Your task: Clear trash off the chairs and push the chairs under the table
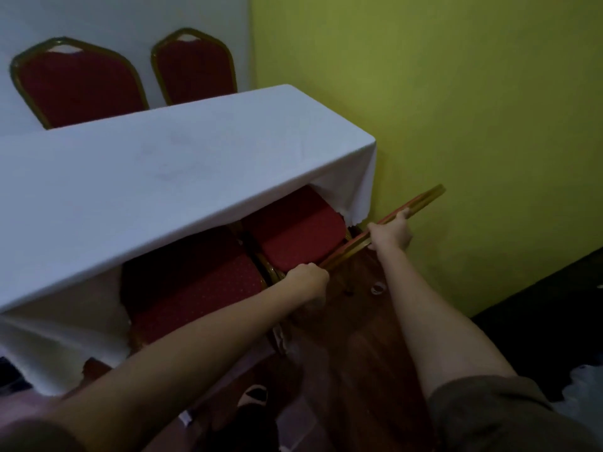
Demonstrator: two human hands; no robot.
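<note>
Far chairs [78,83]: two, backs showing behind table [163,177]; seats hidden. Near left chair [192,282]: seat partly under cloth, no trash visible. Left hand [308,278] and right hand [390,234]: both curled round top rail of end chair [293,236], seat half under; push judged unfinished. Small floor object [377,288] by its legs: blurred, unidentifiable

Plain white tablecloth [163,177] over the counter. Deep red with fine pale dots on the left seat [195,288]; same red on the right seat [293,236], with gold frame [424,198]. Red and gold too on the 2 far chairs [78,89]. Yellow-green wall [456,109]; reddish-brown wood-grain floor [359,337]; grey-brown sleeve [489,415].
</note>
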